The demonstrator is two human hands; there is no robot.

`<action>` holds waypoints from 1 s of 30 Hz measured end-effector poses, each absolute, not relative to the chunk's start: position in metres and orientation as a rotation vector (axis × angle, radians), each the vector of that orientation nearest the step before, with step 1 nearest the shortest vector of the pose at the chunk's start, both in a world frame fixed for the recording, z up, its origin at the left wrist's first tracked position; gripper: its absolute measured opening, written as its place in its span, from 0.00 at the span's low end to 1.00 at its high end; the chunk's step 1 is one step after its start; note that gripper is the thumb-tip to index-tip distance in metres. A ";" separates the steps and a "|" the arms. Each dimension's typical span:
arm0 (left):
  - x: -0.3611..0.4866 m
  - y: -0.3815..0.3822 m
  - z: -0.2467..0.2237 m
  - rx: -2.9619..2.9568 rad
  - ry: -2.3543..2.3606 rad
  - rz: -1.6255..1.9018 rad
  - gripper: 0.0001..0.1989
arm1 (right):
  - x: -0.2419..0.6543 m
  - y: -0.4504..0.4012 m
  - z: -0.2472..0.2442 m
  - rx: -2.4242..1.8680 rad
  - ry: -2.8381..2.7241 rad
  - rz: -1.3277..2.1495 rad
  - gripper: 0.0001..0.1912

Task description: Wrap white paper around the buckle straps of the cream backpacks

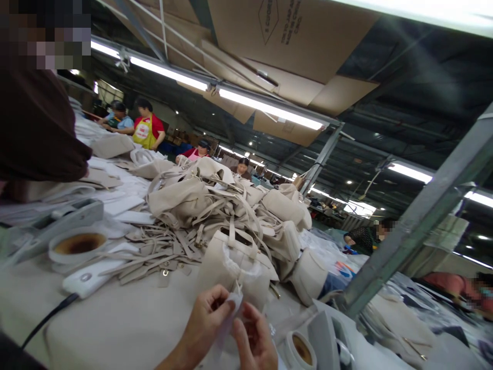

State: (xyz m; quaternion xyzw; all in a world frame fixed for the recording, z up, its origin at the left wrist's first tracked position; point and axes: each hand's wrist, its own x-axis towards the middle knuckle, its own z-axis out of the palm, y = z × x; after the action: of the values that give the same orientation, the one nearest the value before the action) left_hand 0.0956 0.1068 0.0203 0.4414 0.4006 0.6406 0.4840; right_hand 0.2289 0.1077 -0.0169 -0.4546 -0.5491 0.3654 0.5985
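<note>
My left hand point(206, 324) is closed, thumb and forefinger pinching a thin strip of white paper point(234, 299). The strip hangs down between my hands. My right hand point(256, 336) has its fingers curled in at the strip's right edge; what sits between those fingertips is hidden. Just beyond both hands stands a beige handbag point(215, 259) with handles up. White stuffing point(234, 257) shows at its top, and a small pale tie or tag hangs at the bag's front, close to the paper.
Beige bags point(181, 198) are heaped behind, with loose straps point(154, 252) to the left. Amber-stained tubs point(79, 244) point(302, 349) flank my hands. A white device point(90, 275) trails a black cord. A metal post point(416, 216) slants at right. A person's dark sleeve point(34, 118) reaches in left.
</note>
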 end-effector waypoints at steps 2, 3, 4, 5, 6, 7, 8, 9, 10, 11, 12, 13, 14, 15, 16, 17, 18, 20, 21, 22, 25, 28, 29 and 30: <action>0.094 0.106 0.019 1.098 0.977 1.560 0.21 | 0.223 0.118 0.001 -1.049 -1.270 1.004 0.23; 0.094 0.107 0.019 1.073 0.967 1.556 0.21 | 0.219 0.122 0.007 -1.034 -1.261 1.102 0.23; 0.093 0.109 0.018 1.027 0.956 1.547 0.22 | 0.216 0.125 0.012 -1.019 -1.238 1.194 0.23; 0.094 0.111 0.017 0.968 0.943 1.537 0.23 | 0.212 0.127 0.015 -1.007 -1.203 1.270 0.24; 0.094 0.113 0.017 0.915 0.928 1.528 0.23 | 0.209 0.129 0.016 -0.997 -1.165 1.322 0.25; 0.095 0.116 0.017 0.872 0.914 1.529 0.23 | 0.206 0.129 0.016 -0.992 -1.133 1.352 0.26; 0.096 0.118 0.016 0.845 0.907 1.548 0.22 | 0.204 0.129 0.015 -0.992 -1.116 1.368 0.26; 0.097 0.119 0.016 0.842 0.912 1.585 0.21 | 0.203 0.129 0.013 -1.001 -1.103 1.373 0.27; 0.098 0.120 0.016 0.860 0.936 1.641 0.18 | 0.202 0.130 0.010 -1.007 -1.094 1.366 0.27; 0.099 0.119 0.016 0.902 0.977 1.702 0.16 | 0.202 0.131 0.007 -1.009 -1.090 1.349 0.27; 0.099 0.118 0.016 0.969 1.030 1.764 0.13 | 0.202 0.132 0.003 -1.005 -1.090 1.328 0.27; 0.100 0.115 0.016 1.059 1.085 1.821 0.10 | 0.202 0.133 -0.001 -0.998 -1.089 1.307 0.26; 0.100 0.113 0.016 1.162 1.131 1.863 0.08 | 0.202 0.135 -0.005 -0.989 -1.083 1.286 0.26; 0.100 0.109 0.016 1.258 1.158 1.890 0.08 | 0.202 0.137 -0.009 -0.981 -1.076 1.268 0.25; 0.100 0.107 0.015 1.329 1.165 1.904 0.09 | 0.201 0.138 -0.012 -0.976 -1.067 1.257 0.25; 0.099 0.104 0.015 1.366 1.162 1.906 0.09 | 0.201 0.139 -0.013 -0.974 -1.054 1.247 0.25; 0.099 0.103 0.013 1.369 1.158 1.899 0.09 | 0.200 0.139 -0.014 -0.970 -1.041 1.233 0.25; 0.100 0.103 0.010 1.298 1.158 1.855 0.07 | 0.198 0.138 -0.014 -0.962 -1.026 1.197 0.23; 0.101 0.105 0.008 1.232 1.142 1.822 0.07 | 0.198 0.137 -0.013 -0.959 -1.026 1.176 0.23; 0.101 0.107 0.006 1.153 1.109 1.787 0.07 | 0.198 0.136 -0.012 -0.961 -1.033 1.153 0.22; 0.103 0.115 -0.001 0.951 0.972 1.709 0.09 | 0.200 0.133 -0.008 -1.004 -1.116 1.096 0.22; 0.102 0.117 -0.004 0.977 0.982 1.767 0.09 | 0.203 0.132 -0.006 -1.086 -1.185 1.011 0.24; 0.101 0.115 -0.004 1.032 1.008 1.808 0.09 | 0.204 0.132 -0.006 -1.103 -1.193 0.999 0.25; 0.100 0.114 -0.003 1.093 1.029 1.854 0.09 | 0.204 0.132 -0.006 -1.104 -1.191 1.014 0.26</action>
State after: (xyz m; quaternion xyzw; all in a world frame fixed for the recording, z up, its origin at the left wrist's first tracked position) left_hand 0.0996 0.1136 -0.0030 0.4259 0.4009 0.7223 0.3690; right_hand 0.2042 0.1323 -0.0055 -0.4713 -0.5086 0.4332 0.5758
